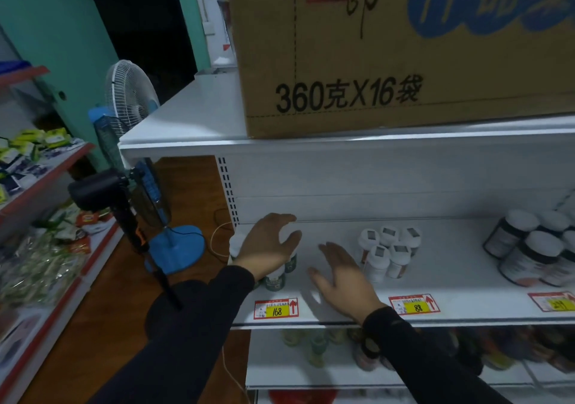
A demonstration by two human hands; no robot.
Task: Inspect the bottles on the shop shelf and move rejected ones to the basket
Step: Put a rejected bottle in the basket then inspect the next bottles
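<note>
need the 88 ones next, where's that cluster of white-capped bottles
In the head view the white-capped bottles stand mid-shelf, just right of the right hand, behind the 88 price tag and left of the dark jars.
</note>
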